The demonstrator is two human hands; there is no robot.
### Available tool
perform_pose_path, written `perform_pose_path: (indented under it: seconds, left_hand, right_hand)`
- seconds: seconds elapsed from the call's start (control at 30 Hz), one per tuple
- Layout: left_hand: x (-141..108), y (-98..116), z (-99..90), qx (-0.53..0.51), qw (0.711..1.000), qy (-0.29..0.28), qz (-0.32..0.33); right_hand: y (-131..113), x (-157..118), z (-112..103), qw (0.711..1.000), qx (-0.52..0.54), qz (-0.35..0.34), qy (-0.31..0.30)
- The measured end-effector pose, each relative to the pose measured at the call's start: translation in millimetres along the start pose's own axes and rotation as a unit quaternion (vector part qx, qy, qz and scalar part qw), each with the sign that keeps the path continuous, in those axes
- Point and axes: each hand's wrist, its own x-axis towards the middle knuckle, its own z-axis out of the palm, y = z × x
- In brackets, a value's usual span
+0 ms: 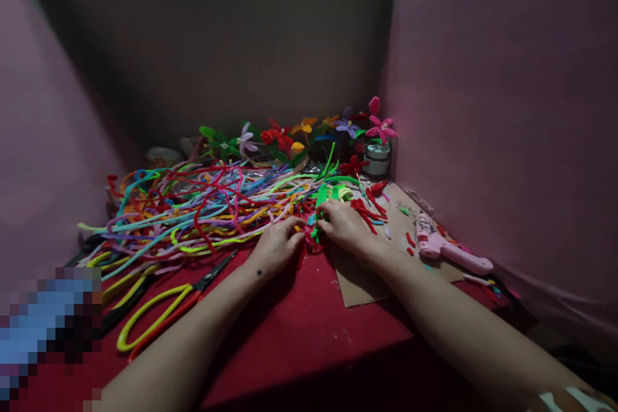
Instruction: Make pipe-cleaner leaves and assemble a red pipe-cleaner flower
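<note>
My left hand (279, 244) is at the right end of a wide heap of coloured pipe cleaners (226, 199), its thumb and fingers brought together at small red and orange pieces. Close beside it, my right hand (345, 226) has bent fingers at a bright green strip (321, 198) and small green and blue bits. Whatever lies between the fingertips of either hand is too small to make out. Red fuzzy pieces (365, 211) lie just right of my right hand on a sheet of cardboard (360, 286).
Scissors with yellow and red handles (159, 315) lie left of my left forearm. A pink tool (454, 251) rests on the cardboard's right side. Fuzzy flowers (277, 135) and a white jar (376, 159) stand at the back, between pink side walls.
</note>
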Motion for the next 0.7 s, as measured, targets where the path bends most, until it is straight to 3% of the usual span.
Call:
perform_pose_path:
  seconds: [0.13, 0.3, 0.4, 0.53, 0.7]
  left_hand:
    - [0.0, -1.7, -0.6, 0.010, 1.000, -0.022, -0.003]
    - [-0.1, -0.1, -6.3, 0.041, 0.999, -0.002, -0.015]
    - [-1.3, 3.3, -7.1, 0.048, 0.999, -0.003, 0.002]
    - [-4.1, 6.3, -6.1, 0.044, 0.998, -0.036, 0.035]
    - [-0.5, -6.5, -14.6, 0.165, 0.985, 0.035, 0.028]
  right_hand:
    - [1.1, 0.7, -2.1, 0.999, 0.027, 0.021, 0.008]
    - [3.7, 3.3, -15.4, 0.988, 0.113, 0.056, 0.091]
    - [2.4, 1.7, -17.1, 0.978, 0.160, 0.052, 0.124]
    - [-4.8, -2.1, -10.1, 0.965, 0.225, 0.048, 0.125]
    - [-9.9, -3.7, -5.7, 0.947, 0.291, 0.065, 0.121]
